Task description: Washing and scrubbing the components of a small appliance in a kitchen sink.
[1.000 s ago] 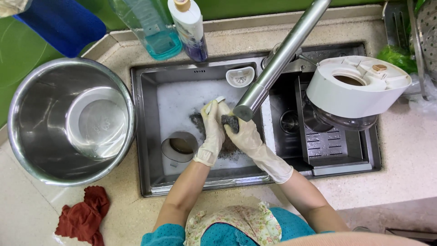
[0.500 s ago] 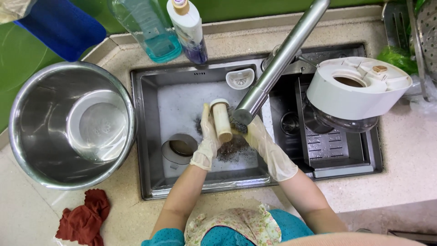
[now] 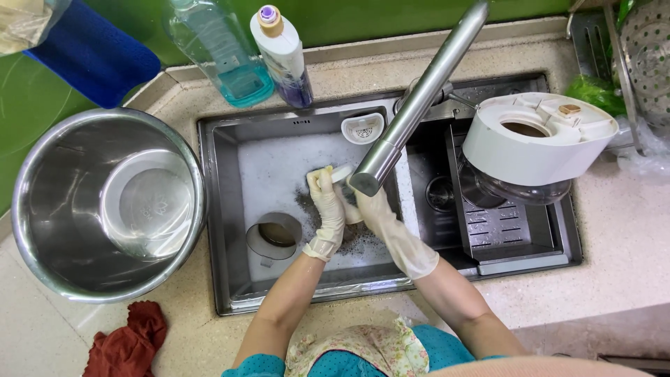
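Both gloved hands have shifted under the faucet [image 3: 419, 98]: the left hand [image 3: 326, 209] now closes on a small white piece [image 3: 340, 173], turned from upright half a second ago, while the right hand [image 3: 373, 209] steadies it, grip hidden. From left: steel bowl [image 3: 42, 230] and red rag [image 3: 129, 342] on the speckled counter [image 3: 621, 258], then the sudsy sink [image 3: 223, 209].

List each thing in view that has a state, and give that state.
Left hand: gloved, gripping the small white part.
Right hand: gloved, touching the same part.
Small white part: held under the tap.
Steel bowl: upright, empty.
Sink: soapy, with dark specks.
Soap bottle: capped, upright.
Red cloth: crumpled.
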